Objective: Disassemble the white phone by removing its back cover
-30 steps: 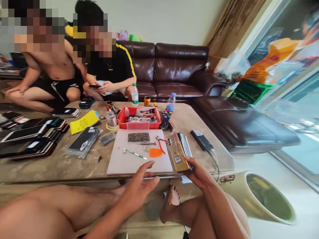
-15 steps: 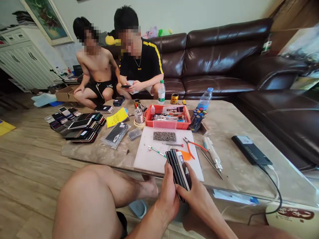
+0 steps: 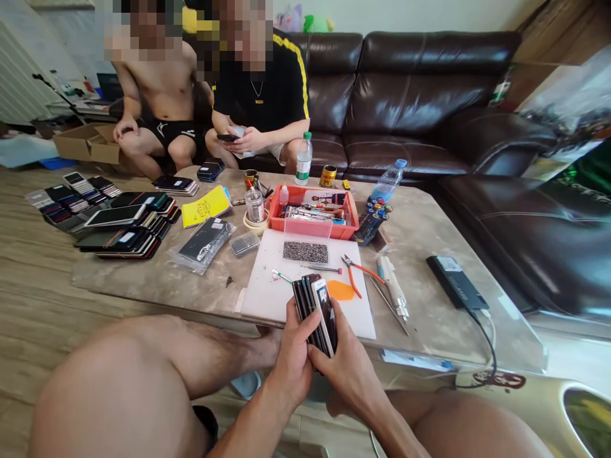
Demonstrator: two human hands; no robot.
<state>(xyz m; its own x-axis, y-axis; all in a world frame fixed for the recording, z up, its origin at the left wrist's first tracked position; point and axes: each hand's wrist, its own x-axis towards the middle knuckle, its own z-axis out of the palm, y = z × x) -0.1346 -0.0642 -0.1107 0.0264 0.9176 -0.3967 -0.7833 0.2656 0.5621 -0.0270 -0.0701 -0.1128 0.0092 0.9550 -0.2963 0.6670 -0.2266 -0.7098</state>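
A stack of phones (image 3: 316, 310) stands on edge between both of my hands, just in front of the table's near edge. My left hand (image 3: 293, 359) wraps its fingers round the stack's left side. My right hand (image 3: 344, 364) grips the right side from below, thumb against the outermost phone. Behind the stack lies a white work mat (image 3: 267, 294) with an orange pick (image 3: 340, 290), a patch of small screws (image 3: 306, 252), a screwdriver and orange-handled pliers (image 3: 357, 273).
A red tool tray (image 3: 310, 224), bottles and a marker holder stand behind the mat. Several phone stacks (image 3: 125, 228) and bagged parts cover the table's left. A black box (image 3: 456, 282) with a cable lies right. Two people sit across; a brown sofa is behind.
The stack went from my right hand alone at the table's right to both hands in front of the mat. My left hand closed on it. My view swung left.
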